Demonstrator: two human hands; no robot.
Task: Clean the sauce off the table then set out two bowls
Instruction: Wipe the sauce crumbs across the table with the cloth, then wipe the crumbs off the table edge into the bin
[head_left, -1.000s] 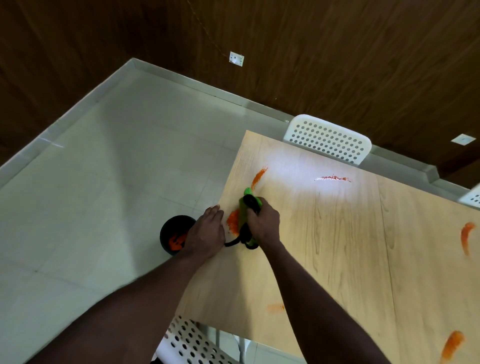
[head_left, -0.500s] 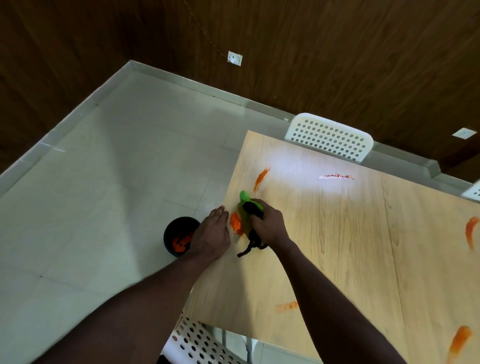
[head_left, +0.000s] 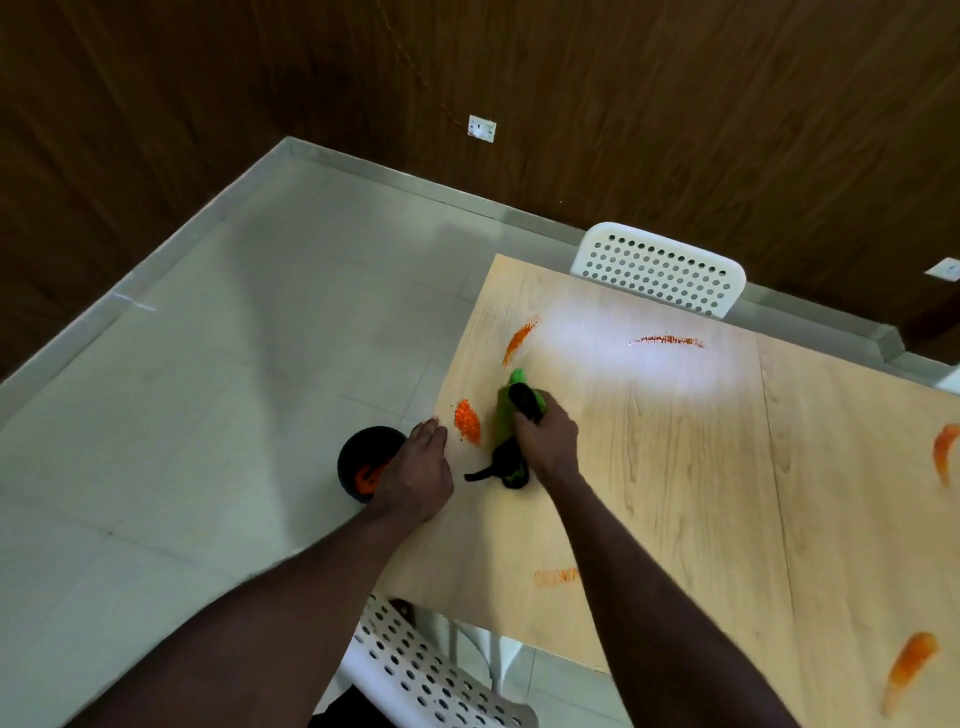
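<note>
I see the right hand (head_left: 548, 441) with its fingers curled fully round the black grip of a green scraper (head_left: 505, 415). The green blade is down on the wooden surface (head_left: 675, 467) near its left edge, and a black strap (head_left: 480, 474) trails from the handle's near end.

Just left of the blade lies a small sauce heap (head_left: 466, 421), orange, between the scraper and the left hand (head_left: 418, 475). That hand lies over the surface's edge, fingers straight and close together, tips just beside the heap. Partly hidden behind it, past the edge, is a black container (head_left: 363, 449) with orange sauce inside. I cannot tell whether the hand holds it or it stands on the floor.

More sauce marks the surface:
- a short streak (head_left: 519, 340) just beyond the scraper's tip
- a thin streak (head_left: 667, 340) further right
- a faint smear (head_left: 556, 576) by my right forearm
- a curved streak (head_left: 944, 457) at the far right
- a thick streak (head_left: 911, 670) at the lower right

A white perforated chair (head_left: 660, 270) stands at the far side, and a second chair (head_left: 415, 670) is tucked under the near edge.
</note>
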